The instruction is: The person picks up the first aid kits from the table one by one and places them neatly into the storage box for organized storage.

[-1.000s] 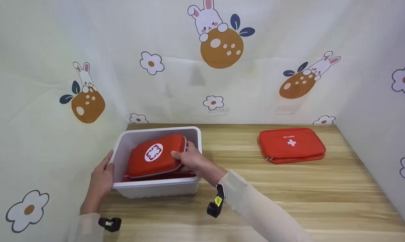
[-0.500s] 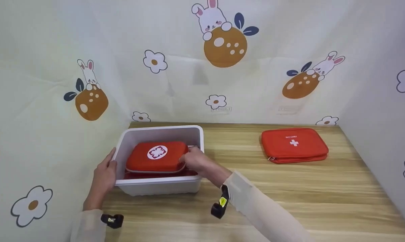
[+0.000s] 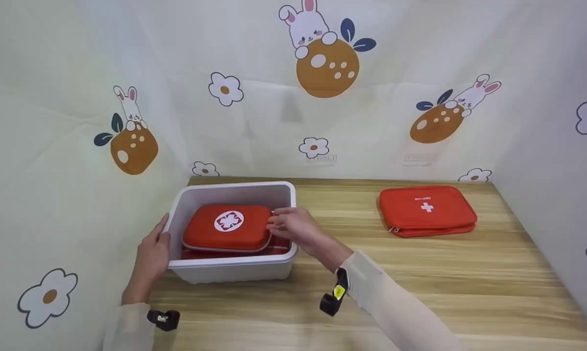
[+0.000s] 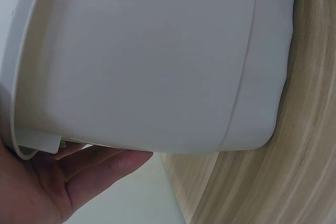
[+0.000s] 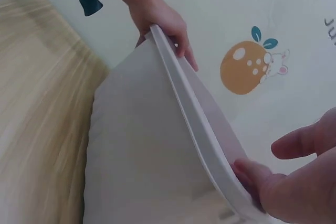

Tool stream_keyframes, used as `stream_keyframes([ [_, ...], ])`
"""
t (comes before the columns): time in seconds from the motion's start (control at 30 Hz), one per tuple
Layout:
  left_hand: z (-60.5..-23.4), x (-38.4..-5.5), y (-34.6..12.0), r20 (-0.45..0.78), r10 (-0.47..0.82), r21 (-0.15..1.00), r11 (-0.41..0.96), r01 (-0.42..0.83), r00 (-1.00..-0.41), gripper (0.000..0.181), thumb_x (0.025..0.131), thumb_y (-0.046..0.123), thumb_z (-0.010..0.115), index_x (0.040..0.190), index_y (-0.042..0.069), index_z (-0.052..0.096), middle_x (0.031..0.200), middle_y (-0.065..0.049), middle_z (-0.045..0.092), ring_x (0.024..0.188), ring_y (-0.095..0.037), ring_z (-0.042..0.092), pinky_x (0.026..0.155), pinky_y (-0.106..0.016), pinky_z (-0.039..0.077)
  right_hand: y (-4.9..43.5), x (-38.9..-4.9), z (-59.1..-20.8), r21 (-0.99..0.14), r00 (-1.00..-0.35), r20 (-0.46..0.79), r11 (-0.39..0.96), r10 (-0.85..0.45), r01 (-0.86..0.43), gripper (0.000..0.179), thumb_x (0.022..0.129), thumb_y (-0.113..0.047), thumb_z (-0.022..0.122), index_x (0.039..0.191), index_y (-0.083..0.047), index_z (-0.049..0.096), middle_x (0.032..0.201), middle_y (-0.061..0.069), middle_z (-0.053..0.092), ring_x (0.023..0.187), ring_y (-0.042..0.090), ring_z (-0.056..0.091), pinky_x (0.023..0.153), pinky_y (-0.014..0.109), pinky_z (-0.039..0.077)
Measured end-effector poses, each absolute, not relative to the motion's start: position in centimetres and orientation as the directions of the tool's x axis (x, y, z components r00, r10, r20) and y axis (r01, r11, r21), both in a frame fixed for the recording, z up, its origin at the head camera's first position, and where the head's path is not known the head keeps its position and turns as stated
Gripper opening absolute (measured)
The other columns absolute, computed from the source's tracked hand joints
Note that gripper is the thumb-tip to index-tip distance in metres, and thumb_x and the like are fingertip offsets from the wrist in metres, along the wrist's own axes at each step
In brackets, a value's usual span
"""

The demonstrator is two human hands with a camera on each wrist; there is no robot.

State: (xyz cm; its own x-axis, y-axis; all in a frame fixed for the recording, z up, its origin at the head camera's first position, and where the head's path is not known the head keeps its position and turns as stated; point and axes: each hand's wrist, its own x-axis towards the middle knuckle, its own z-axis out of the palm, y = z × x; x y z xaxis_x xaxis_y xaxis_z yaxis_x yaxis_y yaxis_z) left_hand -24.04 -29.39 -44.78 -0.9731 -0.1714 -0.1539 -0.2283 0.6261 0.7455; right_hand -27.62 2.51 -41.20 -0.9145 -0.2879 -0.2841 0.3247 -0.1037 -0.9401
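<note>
A white plastic bin (image 3: 235, 269) holds a red hard zip case (image 3: 247, 231) with a white round emblem. Under that case lies another red item (image 3: 280, 246), mostly hidden. My left hand (image 3: 153, 251) grips the bin's left rim; in the left wrist view its fingers (image 4: 107, 174) curl beneath the lip. Over the bin's right rim reaches my right hand (image 3: 298, 228), fingers extended beside the case's right end and holding nothing. The right wrist view shows its thumb (image 5: 294, 144) spread from the fingers.
A red soft first-aid pouch (image 3: 427, 210) with a white cross lies at the right on the wooden table (image 3: 396, 273). Rabbit-patterned curtain (image 3: 254, 131) encloses the back and both sides; the bin stands near the left one.
The red case was tilted in my right hand; it now lies flatter in the bin. My right hand has let go and drawn back slightly to the right. My left hand still holds the rim.
</note>
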Motion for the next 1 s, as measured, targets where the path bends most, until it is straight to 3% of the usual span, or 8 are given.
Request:
stream_keyframes([
  [0.07, -44.7, -24.0, -29.4, -0.148, -0.175, 0.743, 0.630, -0.226, -0.973, 0.055, 0.107, 0.028, 0.015, 0.162, 0.025, 0.006, 0.168, -0.016, 0.013, 0.155, -0.041, 0.013, 0.123, -0.062, 0.018, 3.2, -27.7, -41.2, -0.937, -0.917, -0.284, -0.123, -0.278, 0.328, 0.041, 0.096, 0.004, 0.048, 0.136, 0.012, 0.051, 0.129, 0.032, 0.063, 0.103, 0.028, 0.073, 0.092, 0.033, 0.061],
  [0.23, -44.7, -23.9, -29.3, -0.145, -0.172, 0.742, 0.632, -0.222, -0.974, 0.055, 0.108, 0.027, 0.015, 0.162, 0.025, 0.006, 0.168, -0.017, 0.013, 0.155, -0.041, 0.013, 0.123, -0.062, 0.018, 4.9, -28.0, -42.2, -0.960, -0.952, -0.233, -0.110, -0.199, 0.258, 0.027, 0.095, 0.001, 0.051, 0.118, 0.009, 0.064, 0.096, 0.020, 0.072, 0.071, 0.014, 0.071, 0.068, 0.029, 0.064],
  [0.3, -44.7, -23.9, -29.3, -0.144, -0.168, 0.743, 0.632, -0.218, -0.975, 0.055, 0.108, 0.027, 0.015, 0.162, 0.025, 0.006, 0.168, -0.016, 0.013, 0.155, -0.041, 0.013, 0.123, -0.062, 0.018, 5.8, -28.2, -42.7, -0.965, -0.965, -0.216, -0.119, -0.151, 0.235, 0.024, 0.094, 0.000, 0.053, 0.113, 0.009, 0.065, 0.084, 0.012, 0.071, 0.067, 0.012, 0.069, 0.062, 0.026, 0.063],
  [0.4, -44.8, -24.0, -29.4, -0.139, -0.166, 0.744, 0.634, -0.214, -0.976, 0.055, 0.108, 0.027, 0.015, 0.162, 0.025, 0.006, 0.168, -0.016, 0.013, 0.155, -0.041, 0.013, 0.123, -0.062, 0.019, 7.1, -28.5, -43.5, -0.968, -0.975, -0.204, -0.131, -0.090, 0.215, 0.022, 0.093, -0.002, 0.055, 0.109, 0.008, 0.066, 0.080, 0.007, 0.071, 0.068, 0.012, 0.069, 0.058, 0.024, 0.060],
  [0.57, -44.9, -24.0, -29.4, -0.146, -0.166, 0.744, 0.632, -0.219, -0.975, 0.055, 0.107, 0.029, 0.014, 0.162, 0.026, 0.004, 0.168, -0.015, 0.011, 0.155, -0.041, 0.012, 0.122, -0.063, 0.019, 9.2, -28.8, -44.8, -0.979, -0.982, -0.189, -0.077, -0.013, 0.189, 0.019, 0.093, -0.005, 0.059, 0.104, 0.006, 0.070, 0.087, 0.005, 0.073, 0.074, 0.012, 0.069, 0.059, 0.024, 0.060],
  [0.77, -44.9, -24.1, -29.4, -0.154, -0.160, 0.747, 0.627, -0.221, -0.975, 0.056, 0.108, 0.029, 0.015, 0.162, 0.026, 0.003, 0.168, -0.015, 0.010, 0.155, -0.042, 0.012, 0.121, -0.062, 0.020, 11.9, -29.1, -46.3, -0.986, -0.983, -0.162, 0.031, 0.082, 0.165, 0.018, 0.092, -0.010, 0.064, 0.102, 0.003, 0.072, 0.100, 0.010, 0.074, 0.084, 0.013, 0.068, 0.070, 0.029, 0.061],
  [1.0, -44.8, -24.1, -29.5, -0.151, -0.169, 0.744, 0.630, -0.224, -0.974, 0.056, 0.107, 0.029, 0.014, 0.162, 0.026, 0.005, 0.167, -0.017, 0.013, 0.154, -0.043, 0.014, 0.121, -0.063, 0.020, 15.3, -29.1, -47.7, -0.975, -0.973, -0.161, 0.124, 0.165, 0.182, 0.019, 0.093, -0.015, 0.066, 0.103, -0.001, 0.074, 0.098, 0.005, 0.073, 0.092, 0.013, 0.064, 0.077, 0.027, 0.058],
])
